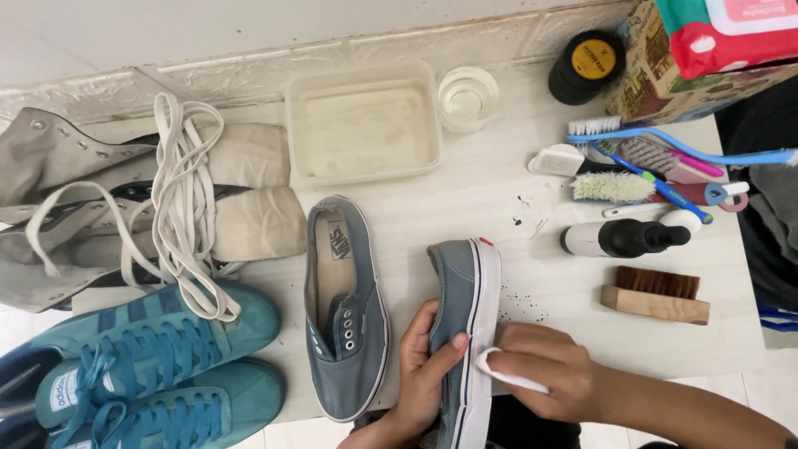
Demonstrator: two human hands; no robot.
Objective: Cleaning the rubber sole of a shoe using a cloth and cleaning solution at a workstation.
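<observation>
Pale surface [499,208] w/ cleaning kit spread behind. Left hand [420,366] clamped round grey shoe [465,333], tipped on side so white sole edge faces right hand [544,374], fingers pinched on white wipe [507,376] pressed against sole. Matching shoe [345,308] upright just beside, brushes [640,170] w/in reach

two grey slip-on shoes [345,308] [465,333], two teal suede sneakers [158,333] [191,411] and two pale high-top shoes [75,158] [83,249] with loose laces. one clear plastic tub [363,125], one small glass cup [467,98], one round black tin [586,66], one dark pump bottle [623,239]. one wooden brush [657,295], several small plastic brushes in a pile [640,170], too tangled to count surely. one white wipe [507,376]. two hands [420,366] [544,370].
</observation>
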